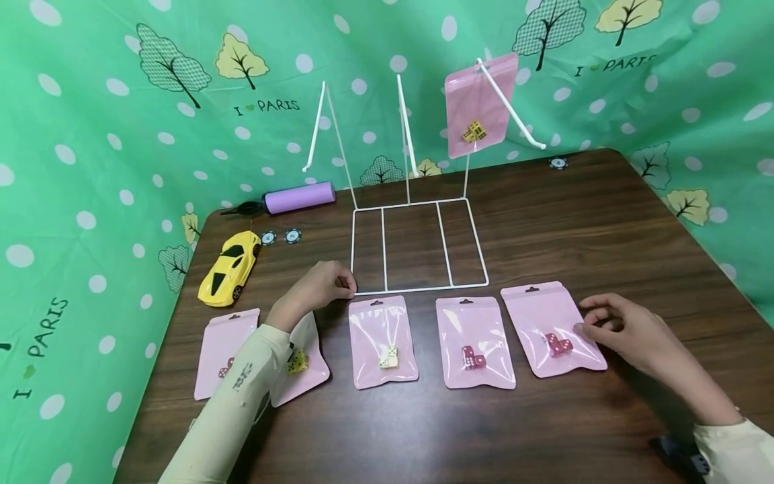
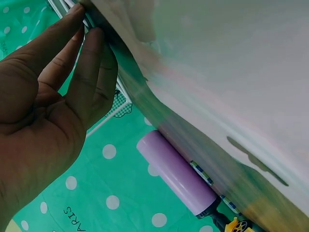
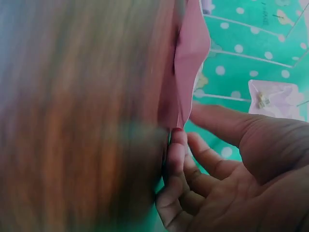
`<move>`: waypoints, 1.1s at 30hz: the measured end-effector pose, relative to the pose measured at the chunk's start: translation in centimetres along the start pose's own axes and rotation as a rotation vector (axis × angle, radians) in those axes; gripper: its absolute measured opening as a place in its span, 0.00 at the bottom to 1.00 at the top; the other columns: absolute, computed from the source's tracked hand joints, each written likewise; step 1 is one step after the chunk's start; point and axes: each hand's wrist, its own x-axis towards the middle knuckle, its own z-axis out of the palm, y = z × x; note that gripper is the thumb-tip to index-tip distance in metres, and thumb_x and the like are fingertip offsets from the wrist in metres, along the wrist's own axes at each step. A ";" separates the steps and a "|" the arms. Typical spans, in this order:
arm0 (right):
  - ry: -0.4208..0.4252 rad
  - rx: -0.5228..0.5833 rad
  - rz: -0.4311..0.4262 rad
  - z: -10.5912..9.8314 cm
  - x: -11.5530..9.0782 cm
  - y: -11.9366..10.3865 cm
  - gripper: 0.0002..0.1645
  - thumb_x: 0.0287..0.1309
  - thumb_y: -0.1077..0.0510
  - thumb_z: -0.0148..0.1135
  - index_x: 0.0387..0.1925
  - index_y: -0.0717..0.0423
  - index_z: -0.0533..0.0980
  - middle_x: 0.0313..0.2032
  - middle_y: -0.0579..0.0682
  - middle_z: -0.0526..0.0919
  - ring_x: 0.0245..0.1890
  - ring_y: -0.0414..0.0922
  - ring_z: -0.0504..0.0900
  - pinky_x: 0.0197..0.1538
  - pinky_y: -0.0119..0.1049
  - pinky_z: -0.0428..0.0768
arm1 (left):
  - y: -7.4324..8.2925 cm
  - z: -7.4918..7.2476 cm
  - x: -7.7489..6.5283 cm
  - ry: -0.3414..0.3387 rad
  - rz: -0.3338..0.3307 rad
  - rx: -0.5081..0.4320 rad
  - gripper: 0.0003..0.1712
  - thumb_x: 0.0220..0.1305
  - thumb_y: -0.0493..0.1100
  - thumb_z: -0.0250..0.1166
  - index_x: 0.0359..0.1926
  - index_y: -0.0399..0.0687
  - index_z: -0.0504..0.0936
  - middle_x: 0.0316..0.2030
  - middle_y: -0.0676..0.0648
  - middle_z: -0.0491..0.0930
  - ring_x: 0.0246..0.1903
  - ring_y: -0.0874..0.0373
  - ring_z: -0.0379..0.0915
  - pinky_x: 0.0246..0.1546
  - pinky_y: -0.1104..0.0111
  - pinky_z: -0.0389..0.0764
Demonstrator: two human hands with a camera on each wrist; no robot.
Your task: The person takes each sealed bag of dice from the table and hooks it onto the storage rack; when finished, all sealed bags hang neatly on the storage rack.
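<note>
My left hand (image 1: 323, 286) is at the front left corner of a white wire display rack (image 1: 417, 290). Thumb and fingertips pinch the wire there, as the left wrist view also shows. My right hand (image 1: 625, 333) is at the right edge of the rightmost pink zip pouch (image 1: 532, 309), which holds red dice (image 1: 557, 345). In the right wrist view the pouch's edge (image 3: 190, 63) runs between thumb and fingertips. Another pink pouch (image 1: 459, 94), with yellow dice, hangs on the rack's right hook (image 1: 510, 107). The left and middle hooks carry nothing.
More pink pouches of dice lie in a row, among them one with cream dice (image 1: 369, 323) and one with red dice (image 1: 453, 323). My left forearm covers parts of two others. A yellow toy car (image 1: 230, 269), a purple pump (image 1: 300, 197) and several poker chips (image 1: 293, 235) stand behind.
</note>
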 end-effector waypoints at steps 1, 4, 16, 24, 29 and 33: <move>0.001 -0.004 -0.005 0.2 0.0 -0.2 0.22 0.68 0.60 0.74 0.57 0.67 0.77 0.39 0.54 0.86 0.32 0.39 0.76 0.34 0.34 0.70 | 0.0 0.0 0.0 0.000 -0.001 0.000 0.06 0.70 0.33 0.73 0.33 0.44 0.89 0.30 0.51 0.83 0.31 0.59 0.72 0.36 0.65 0.76; 0.008 0.015 -0.029 0.8 -0.2 -0.6 0.18 0.67 0.65 0.73 0.55 0.65 0.79 0.38 0.53 0.83 0.32 0.39 0.74 0.34 0.34 0.70 | 0.0 0.0 0.0 0.000 -0.007 -0.002 0.07 0.70 0.32 0.73 0.33 0.44 0.89 0.31 0.51 0.83 0.31 0.58 0.73 0.36 0.65 0.76; -0.055 0.185 0.024 0.7 -0.9 -1.4 0.18 0.74 0.61 0.66 0.60 0.65 0.82 0.37 0.57 0.81 0.17 0.39 0.63 0.23 0.37 0.66 | -0.1 0.0 -0.1 0.011 0.019 0.015 0.07 0.69 0.34 0.74 0.32 0.45 0.89 0.31 0.51 0.84 0.32 0.59 0.74 0.37 0.64 0.78; 0.046 0.113 -0.005 -0.5 -0.6 -1.2 0.15 0.75 0.59 0.67 0.57 0.60 0.86 0.41 0.65 0.86 0.31 0.41 0.72 0.29 0.34 0.66 | -0.1 0.0 -0.2 0.021 0.026 0.006 0.07 0.69 0.34 0.75 0.32 0.46 0.89 0.30 0.52 0.84 0.31 0.59 0.72 0.36 0.65 0.76; 0.195 0.189 -0.049 -2.3 -0.3 -2.2 0.13 0.74 0.64 0.67 0.51 0.44 0.87 0.23 0.39 0.82 0.22 0.32 0.72 0.22 0.34 0.66 | -0.1 0.0 -0.1 0.022 0.031 0.008 0.07 0.68 0.34 0.75 0.32 0.46 0.89 0.30 0.52 0.83 0.32 0.59 0.72 0.37 0.65 0.76; 0.335 0.262 -0.080 -4.1 0.0 -3.9 0.23 0.73 0.68 0.67 0.50 0.31 0.85 0.30 0.25 0.81 0.22 0.28 0.73 0.20 0.29 0.67 | -0.2 0.1 -0.2 0.019 0.025 0.001 0.07 0.68 0.33 0.75 0.32 0.45 0.88 0.31 0.51 0.83 0.32 0.59 0.72 0.37 0.64 0.76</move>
